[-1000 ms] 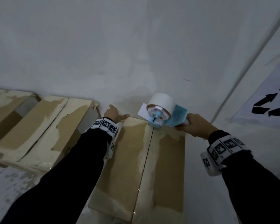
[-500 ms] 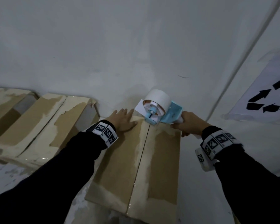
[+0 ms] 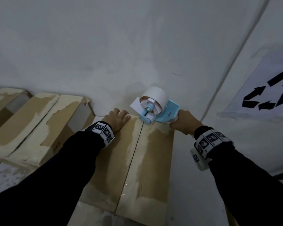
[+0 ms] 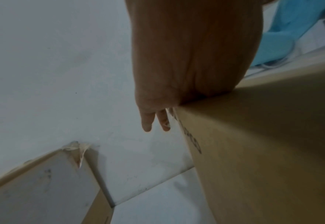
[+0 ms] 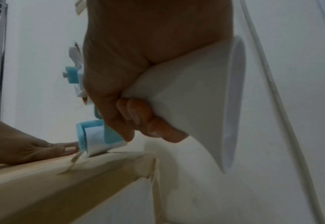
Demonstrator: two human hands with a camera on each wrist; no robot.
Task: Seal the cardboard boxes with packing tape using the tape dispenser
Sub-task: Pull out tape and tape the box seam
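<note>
A brown cardboard box [image 3: 121, 163] with closed flaps lies in front of me against the wall, its centre seam running away from me. My left hand [image 3: 117, 119] lies flat on the far left flap, fingers straight. My right hand [image 3: 183, 122] grips the white handle [image 5: 192, 97] of a light-blue tape dispenser [image 3: 153, 110] carrying a white tape roll [image 3: 155, 98]. The dispenser's roller [image 5: 98, 141] touches the far end of the seam, right beside my left hand [image 5: 29, 148]. In the left wrist view my left hand [image 4: 186, 60] rests at the corner of the box [image 4: 263, 144].
Two more cardboard boxes [image 3: 44, 124] stand to the left along the wall, their tops worn and peeling. A white wall [image 3: 121, 46] rises just behind the boxes. A recycling sign [image 3: 268, 95] hangs at right, next to a white cable [image 3: 227, 70].
My left hand has moved from the box's far left corner onto the top flap and flattened out. The dispenser has come down onto the far end of the seam.
</note>
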